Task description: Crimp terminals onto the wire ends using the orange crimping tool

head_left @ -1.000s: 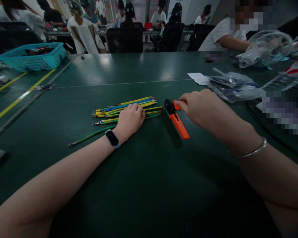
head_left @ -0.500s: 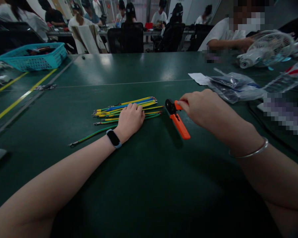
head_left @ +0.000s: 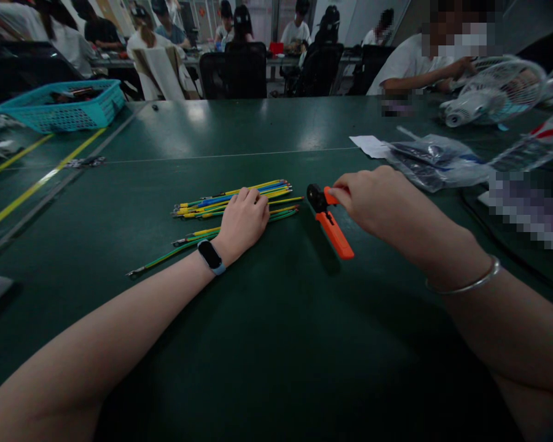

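A loose bundle of yellow-green and blue wires (head_left: 203, 212) with metal terminals lies on the green tabletop. My left hand (head_left: 245, 215) lies over the right half of the wires, its fingers curled down on them; the fingertips are partly hidden. Under that hand, a few green-yellow wires (head_left: 163, 260) run out to the left, apart from the main bundle. Orange-handled crimping pliers (head_left: 334, 233) with a black head are held by one handle in my closed right hand (head_left: 373, 193). The pliers' handles are spread, and the head is just right of the wire ends.
A turquoise basket (head_left: 69, 110) with dark items stands at the far left. Plastic bags (head_left: 435, 159), a paper slip (head_left: 369, 146) and a white fan (head_left: 483, 98) lie to the right. Across the table at right, a person (head_left: 410, 73) sits; several others are in the background.
One or more wires under my left hand have slid toward me, closer to the nearest wire. My left hand has barely shifted. The pliers and my right hand stay where they were.
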Tool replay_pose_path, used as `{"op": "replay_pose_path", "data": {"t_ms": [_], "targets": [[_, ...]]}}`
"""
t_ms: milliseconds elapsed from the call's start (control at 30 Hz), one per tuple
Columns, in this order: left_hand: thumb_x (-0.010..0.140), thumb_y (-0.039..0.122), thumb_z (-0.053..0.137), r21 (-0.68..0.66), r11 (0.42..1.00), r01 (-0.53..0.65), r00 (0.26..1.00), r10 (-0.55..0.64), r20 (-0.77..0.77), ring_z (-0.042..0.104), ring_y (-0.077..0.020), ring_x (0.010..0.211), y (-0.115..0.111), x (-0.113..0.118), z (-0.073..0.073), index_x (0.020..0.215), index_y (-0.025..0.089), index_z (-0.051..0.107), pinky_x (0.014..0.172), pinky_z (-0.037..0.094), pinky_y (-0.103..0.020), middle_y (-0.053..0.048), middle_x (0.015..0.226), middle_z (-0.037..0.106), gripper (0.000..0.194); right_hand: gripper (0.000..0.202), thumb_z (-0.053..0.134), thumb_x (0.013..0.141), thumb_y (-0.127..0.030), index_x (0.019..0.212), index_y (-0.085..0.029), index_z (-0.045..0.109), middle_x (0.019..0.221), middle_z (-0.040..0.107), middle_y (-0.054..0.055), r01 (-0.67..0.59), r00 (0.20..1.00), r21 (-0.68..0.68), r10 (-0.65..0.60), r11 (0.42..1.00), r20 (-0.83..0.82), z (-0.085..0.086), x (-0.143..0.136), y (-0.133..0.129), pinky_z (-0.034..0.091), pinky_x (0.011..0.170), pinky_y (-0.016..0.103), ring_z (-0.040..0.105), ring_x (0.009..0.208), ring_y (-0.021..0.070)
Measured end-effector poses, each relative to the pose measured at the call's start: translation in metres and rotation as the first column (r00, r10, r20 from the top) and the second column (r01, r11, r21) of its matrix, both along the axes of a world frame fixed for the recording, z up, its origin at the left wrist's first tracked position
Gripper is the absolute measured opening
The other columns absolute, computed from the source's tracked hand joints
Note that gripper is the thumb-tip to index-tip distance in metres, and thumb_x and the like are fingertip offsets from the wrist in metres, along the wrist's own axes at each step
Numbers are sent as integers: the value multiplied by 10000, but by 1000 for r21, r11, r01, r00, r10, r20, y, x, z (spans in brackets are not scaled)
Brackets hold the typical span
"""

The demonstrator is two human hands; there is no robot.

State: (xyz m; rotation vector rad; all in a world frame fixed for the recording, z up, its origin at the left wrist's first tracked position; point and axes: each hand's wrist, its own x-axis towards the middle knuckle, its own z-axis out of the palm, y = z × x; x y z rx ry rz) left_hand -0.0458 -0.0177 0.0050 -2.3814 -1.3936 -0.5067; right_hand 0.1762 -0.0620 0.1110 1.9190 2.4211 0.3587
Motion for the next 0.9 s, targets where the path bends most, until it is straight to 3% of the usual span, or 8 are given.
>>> {"op": "replay_pose_path", "data": {"t_ms": [400,600,800,900], "targets": [[1019,243,456,-17,999,42,997,-41,69,638,-250,908,5,-1,-4,853,127,745,843,496,-406,-111,955,733,352,461,330,1034,-337,1155,-114,715,918,749,140,-18,999,48,17,999,29,-2,0,-2,428,707,353,643,752,218],[1020,207,446,-44,999,26,998,-23,65,652,-255,910,5,0,-3,1056,96,728,815,492,-393,-130,1012,716,306,455,343,1031,-348,1151,-115,714,951,748,159,-16,1000,8,16,1000,14,0,2,2,434,721,364,653,786,235],[1025,234,471,-74,996,56,996,-51,73,634,-263,961,5,-3,-3,1061,123,731,836,498,-398,-113,1074,712,285,467,331,1033,-337,1173,-105,711,979,745,175,17,1000,-21,-17,1000,8,2,0,1,435,714,366,654,791,243],[1013,174,476,-121,989,83,993,-72,95,616,-249,967,6,-5,-2,1121,135,718,858,501,-388,-104,1056,718,268,456,344,1032,-349,1167,-115,712,976,745,162,11,1000,-28,-10,1000,8,2,0,1,433,716,361,651,789,236]]}}
